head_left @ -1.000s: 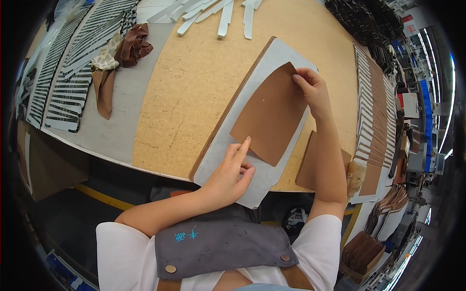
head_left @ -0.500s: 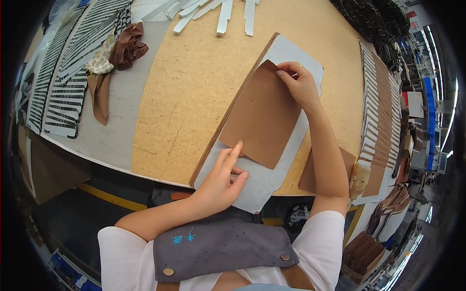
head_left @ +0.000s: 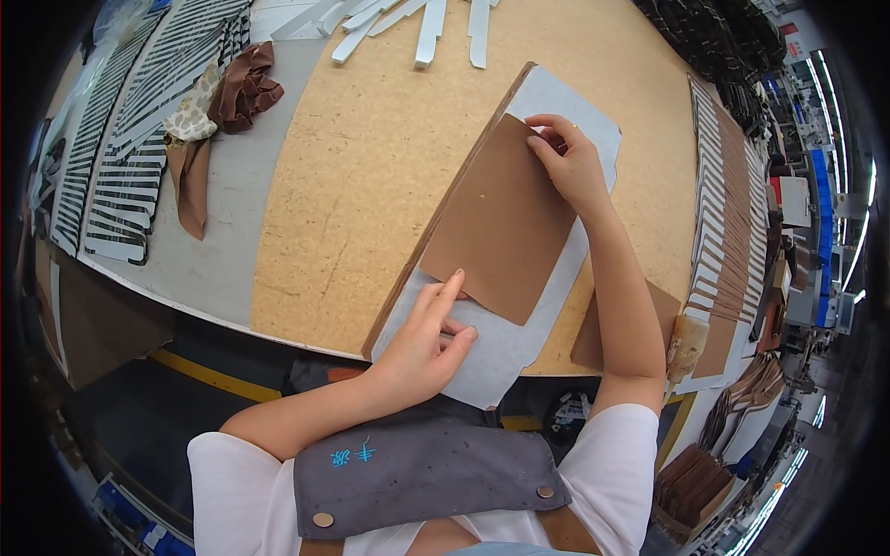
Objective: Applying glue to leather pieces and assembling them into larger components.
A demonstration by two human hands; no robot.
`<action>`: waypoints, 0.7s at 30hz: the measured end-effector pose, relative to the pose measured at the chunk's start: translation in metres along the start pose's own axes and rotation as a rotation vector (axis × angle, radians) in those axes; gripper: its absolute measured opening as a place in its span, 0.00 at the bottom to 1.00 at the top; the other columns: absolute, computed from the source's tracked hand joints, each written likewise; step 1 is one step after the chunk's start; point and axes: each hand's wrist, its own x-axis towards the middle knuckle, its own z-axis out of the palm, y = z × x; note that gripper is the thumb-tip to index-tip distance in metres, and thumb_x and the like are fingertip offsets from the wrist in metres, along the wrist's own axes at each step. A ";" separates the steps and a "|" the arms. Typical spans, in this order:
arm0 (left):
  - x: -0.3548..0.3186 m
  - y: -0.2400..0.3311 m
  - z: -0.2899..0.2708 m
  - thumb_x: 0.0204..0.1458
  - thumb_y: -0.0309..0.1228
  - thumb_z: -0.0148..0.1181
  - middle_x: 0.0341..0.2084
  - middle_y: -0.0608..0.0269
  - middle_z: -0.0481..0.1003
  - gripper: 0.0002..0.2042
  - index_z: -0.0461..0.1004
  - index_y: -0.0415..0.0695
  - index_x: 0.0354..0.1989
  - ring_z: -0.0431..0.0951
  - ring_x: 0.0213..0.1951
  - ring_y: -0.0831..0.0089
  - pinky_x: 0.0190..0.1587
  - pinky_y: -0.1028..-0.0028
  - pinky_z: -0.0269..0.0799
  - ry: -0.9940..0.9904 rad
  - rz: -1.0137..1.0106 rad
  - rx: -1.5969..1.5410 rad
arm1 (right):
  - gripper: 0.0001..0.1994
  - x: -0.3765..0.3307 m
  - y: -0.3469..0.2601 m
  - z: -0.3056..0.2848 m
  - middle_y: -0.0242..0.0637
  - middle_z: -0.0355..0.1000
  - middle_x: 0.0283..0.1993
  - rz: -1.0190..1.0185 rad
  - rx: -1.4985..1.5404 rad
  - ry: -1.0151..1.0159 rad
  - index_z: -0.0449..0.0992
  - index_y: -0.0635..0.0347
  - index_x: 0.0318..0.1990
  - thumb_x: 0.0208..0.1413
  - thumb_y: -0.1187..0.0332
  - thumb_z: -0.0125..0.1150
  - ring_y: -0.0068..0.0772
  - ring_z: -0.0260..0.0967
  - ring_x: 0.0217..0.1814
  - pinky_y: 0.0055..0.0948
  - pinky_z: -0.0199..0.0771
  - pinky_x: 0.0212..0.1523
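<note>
A brown, leather-like rectangular sheet (head_left: 505, 218) lies over a larger piece with a pale grey-white face (head_left: 547, 102) and a brown left edge, set at a slant on the table. At the sheet's far right corner, my right hand (head_left: 567, 162) is closed in a pinch on its edge. My left hand (head_left: 428, 334) rests by the near edge, index finger stretched onto the sheet's lower left corner and thumb apart over the pale face. Part of its other fingers is hidden near the sheet's edge.
White strips (head_left: 428, 37) lie at the table's far side. Crumpled brown scraps (head_left: 246, 88) and striped stacks (head_left: 125, 204) are on the left. Under my right forearm is another brown piece (head_left: 593, 329), beside a worn tan block (head_left: 687, 343). More striped pieces (head_left: 728, 204) line the right.
The sheet's far left corner has come down and lies flatter, close along the brown edge. My right hand has shifted very slightly; my left hand has stayed in place.
</note>
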 end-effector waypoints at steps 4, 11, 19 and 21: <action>0.000 0.000 -0.001 0.56 0.20 0.45 0.52 0.51 0.52 0.29 0.41 0.36 0.64 0.71 0.43 0.69 0.46 0.75 0.72 -0.004 -0.003 -0.004 | 0.10 -0.002 -0.007 0.003 0.24 0.63 0.28 0.030 0.026 0.003 0.74 0.54 0.43 0.51 0.73 0.57 0.17 0.60 0.31 0.19 0.64 0.36; 0.000 0.000 -0.001 0.56 0.21 0.46 0.52 0.51 0.53 0.29 0.40 0.34 0.64 0.71 0.43 0.70 0.45 0.76 0.72 -0.007 0.001 0.007 | 0.11 -0.002 -0.009 0.004 0.31 0.63 0.30 -0.099 -0.134 -0.013 0.75 0.53 0.42 0.52 0.74 0.53 0.25 0.62 0.32 0.23 0.65 0.36; 0.000 0.000 -0.001 0.56 0.22 0.47 0.52 0.50 0.53 0.29 0.41 0.32 0.63 0.70 0.43 0.70 0.43 0.77 0.72 -0.006 -0.002 -0.007 | 0.11 -0.001 -0.012 0.005 0.37 0.65 0.31 -0.140 -0.222 -0.031 0.76 0.52 0.42 0.52 0.75 0.51 0.33 0.64 0.33 0.28 0.66 0.36; -0.001 0.000 -0.001 0.56 0.23 0.48 0.51 0.51 0.53 0.29 0.41 0.32 0.63 0.70 0.43 0.70 0.43 0.77 0.72 -0.007 0.000 -0.006 | 0.12 -0.001 -0.014 0.005 0.33 0.64 0.30 -0.142 -0.246 -0.042 0.76 0.54 0.44 0.53 0.75 0.51 0.27 0.63 0.33 0.24 0.64 0.37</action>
